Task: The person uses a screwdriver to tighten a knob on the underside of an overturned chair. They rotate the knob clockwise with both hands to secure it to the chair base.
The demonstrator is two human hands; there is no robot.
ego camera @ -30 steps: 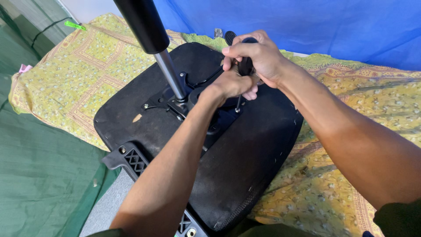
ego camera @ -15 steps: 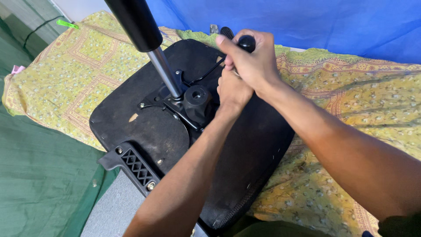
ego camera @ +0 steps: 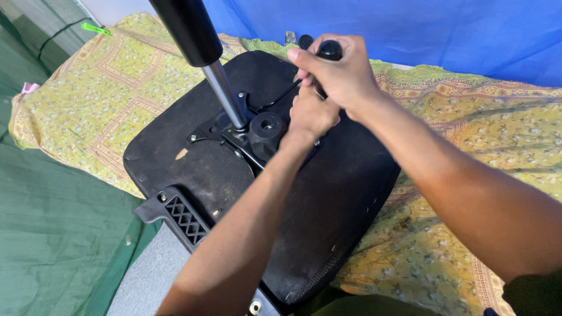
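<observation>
Seat base (ego camera: 328,205): black, upside down on the yellow patterned cloth (ego camera: 468,175).
Right hand (ego camera: 339,73): grip closed around the black lever handle (ego camera: 329,50).
Left hand (ego camera: 310,117): on the mechanism beside the gas cylinder (ego camera: 205,52); grip not discernible.

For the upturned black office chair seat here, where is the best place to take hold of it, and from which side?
Probably the black upturned chair seat is best gripped by its bare near-left rim, coming from the left: both hands and the shiny metal gas cylinder crowd the middle, and the edge overhangs the yellow patterned cloth.

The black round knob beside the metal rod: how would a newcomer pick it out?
An upturned black chair seat lies on a yellow patterned cloth. At its middle, a shiny gas-lift rod rises from a metal plate. The round knob sits just right of the rod's foot, by the left hand; it alone has a hollow centre.
</observation>
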